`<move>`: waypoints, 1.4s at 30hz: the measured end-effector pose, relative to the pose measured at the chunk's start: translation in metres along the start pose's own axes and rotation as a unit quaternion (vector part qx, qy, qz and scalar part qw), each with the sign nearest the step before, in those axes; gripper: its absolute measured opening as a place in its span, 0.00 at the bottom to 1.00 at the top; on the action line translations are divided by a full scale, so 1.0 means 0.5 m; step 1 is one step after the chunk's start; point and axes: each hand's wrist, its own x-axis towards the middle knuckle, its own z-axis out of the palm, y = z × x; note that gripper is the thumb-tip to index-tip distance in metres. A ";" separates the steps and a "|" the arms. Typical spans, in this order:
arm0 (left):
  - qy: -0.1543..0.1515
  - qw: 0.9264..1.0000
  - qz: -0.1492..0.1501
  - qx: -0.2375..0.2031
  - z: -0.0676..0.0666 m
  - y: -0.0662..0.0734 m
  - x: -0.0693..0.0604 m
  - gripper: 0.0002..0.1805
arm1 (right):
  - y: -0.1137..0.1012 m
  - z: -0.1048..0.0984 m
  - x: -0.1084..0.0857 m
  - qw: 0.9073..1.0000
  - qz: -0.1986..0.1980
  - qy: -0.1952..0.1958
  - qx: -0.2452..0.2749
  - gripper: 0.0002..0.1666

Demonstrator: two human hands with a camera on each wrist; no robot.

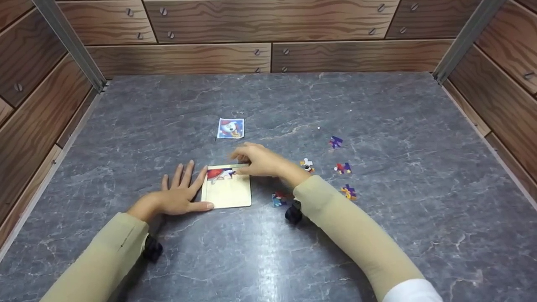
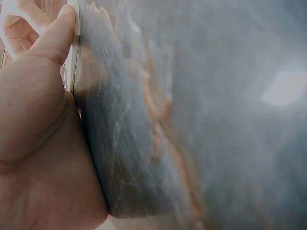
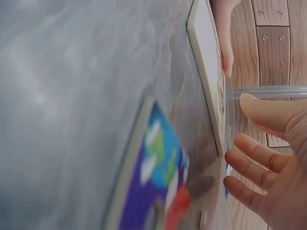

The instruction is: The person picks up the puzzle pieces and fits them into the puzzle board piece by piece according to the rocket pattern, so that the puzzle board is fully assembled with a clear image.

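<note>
A pale square puzzle tray lies on the table, with joined jigsaw pieces showing red, white and purple along its far edge. My left hand lies spread at the tray's left side, its thumb on the near left corner and its index finger along the left edge. Over the far right corner is my right hand, its thumb close to the joined pieces. The right wrist view shows that hand's thumb and fingers apart, and I see nothing held between them.
Loose jigsaw pieces lie right of the tray: a blue-and-red one partly by the right sleeve, a white-and-black one, a purple one, a red one and a yellow-and-purple one. A small cartoon picture card lies beyond the tray.
</note>
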 end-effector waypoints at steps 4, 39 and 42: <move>0.000 1.000 -0.009 0.002 0.002 -0.003 0.001 0.59 | 0.009 -0.011 -0.015 1.000 -0.001 0.008 0.008 0.22; 0.000 1.000 0.006 0.009 -0.007 -0.002 -0.004 0.57 | 0.146 -0.099 -0.163 0.990 0.078 0.113 0.037 0.20; -0.002 1.000 0.007 0.003 -0.003 -0.002 -0.004 0.56 | 0.154 -0.108 -0.173 0.989 0.081 0.117 0.036 0.20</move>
